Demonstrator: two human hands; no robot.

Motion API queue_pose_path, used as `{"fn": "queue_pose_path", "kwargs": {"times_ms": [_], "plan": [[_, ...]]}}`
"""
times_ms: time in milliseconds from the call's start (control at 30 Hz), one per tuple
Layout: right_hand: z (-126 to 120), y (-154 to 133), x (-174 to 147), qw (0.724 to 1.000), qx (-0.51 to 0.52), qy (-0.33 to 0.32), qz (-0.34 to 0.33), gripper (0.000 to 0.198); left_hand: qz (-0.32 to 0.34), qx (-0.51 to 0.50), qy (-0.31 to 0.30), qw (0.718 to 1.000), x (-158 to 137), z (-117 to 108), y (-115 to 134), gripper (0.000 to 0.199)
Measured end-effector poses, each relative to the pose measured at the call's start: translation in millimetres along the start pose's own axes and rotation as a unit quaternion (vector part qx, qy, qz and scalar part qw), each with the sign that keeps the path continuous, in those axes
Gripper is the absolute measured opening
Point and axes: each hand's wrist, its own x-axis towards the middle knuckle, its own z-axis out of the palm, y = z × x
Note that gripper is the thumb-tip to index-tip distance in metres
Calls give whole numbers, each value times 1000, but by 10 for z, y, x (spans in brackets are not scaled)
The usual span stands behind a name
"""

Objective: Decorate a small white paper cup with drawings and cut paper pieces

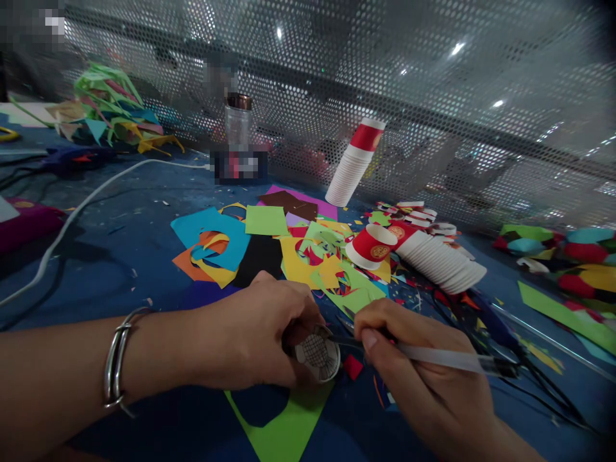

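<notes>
My left hand (255, 327) is closed around a small round white piece (320, 354), perhaps the base of a paper cup, with a black grid and lines drawn on it. Fingers of my right hand (423, 366) pinch a pen (443, 358) with a pale translucent barrel and a dark end. Its dark front reaches the rim of the round piece; whether the tip touches is hard to tell. Scissors (345, 322) partly show behind my right fingers. Beneath my left hand lies green paper (283, 436) with a rounded cut-out. A red scrap (353, 367) rests between the hands.
Cut coloured paper (212, 234) covers the middle of the blue table (139, 244). A red cup (370, 246) and stacked cups (433, 256) lie to the right; another stack (353, 163) leans at the back. A white cable (86, 205) crosses left. Perforated metal panels (298, 83) stand behind.
</notes>
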Motion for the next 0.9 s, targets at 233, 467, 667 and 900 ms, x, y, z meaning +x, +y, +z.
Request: {"fn": "queue_pose_path", "kwargs": {"times_ms": [233, 467, 667, 900], "plan": [[-3, -12, -6, 1000, -5, 7, -6, 20, -5, 11, 5, 1000, -2, 10, -6, 24], [-39, -24, -12, 1000, 15, 17, 6, 19, 4, 23, 28, 999, 18, 60, -57, 34], [-76, -34, -77, 989, 72, 76, 102, 23, 40, 29, 27, 998, -32, 50, -4, 29], [-139, -29, -100, 981, 74, 122, 130, 25, 84, 67, -8, 994, -117, -50, 91, 36]]}}
